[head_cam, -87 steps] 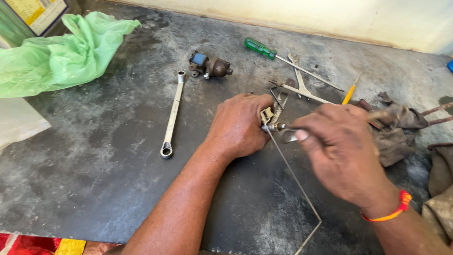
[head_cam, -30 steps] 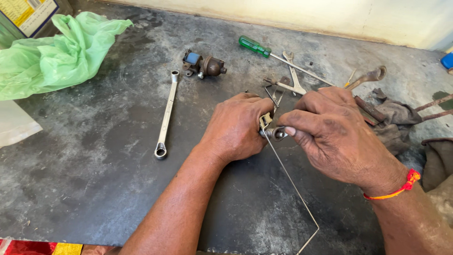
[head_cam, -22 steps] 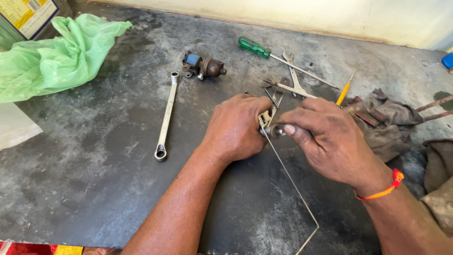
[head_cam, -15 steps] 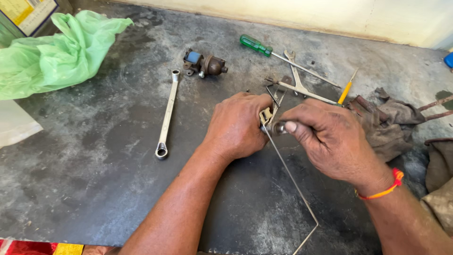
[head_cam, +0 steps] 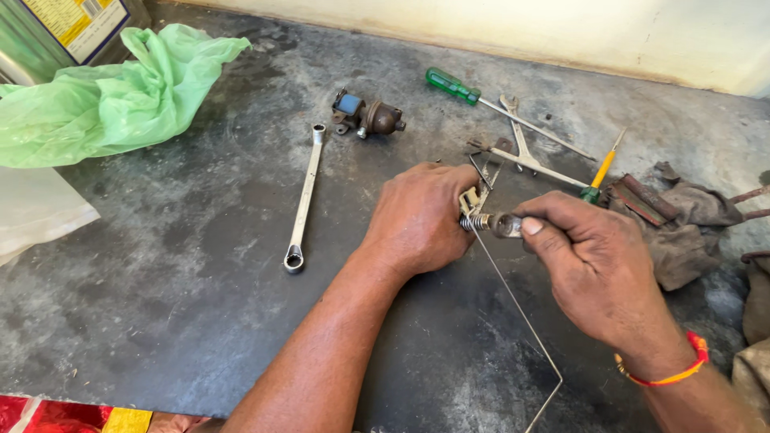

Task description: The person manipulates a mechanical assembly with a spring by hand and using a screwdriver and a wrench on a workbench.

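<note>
A repair workshop, by every sign: a dark, grease-stained counter set against a pale, scuffed wall, scattered with hand tools. Far across the middle, a green-handled screwdriver, a long ring spanner, a small rusty mechanical part and a yellow-handled screwdriver. Oily rags heaped at the right, a crumpled green plastic bag at the far left beside a metal tin.
</note>
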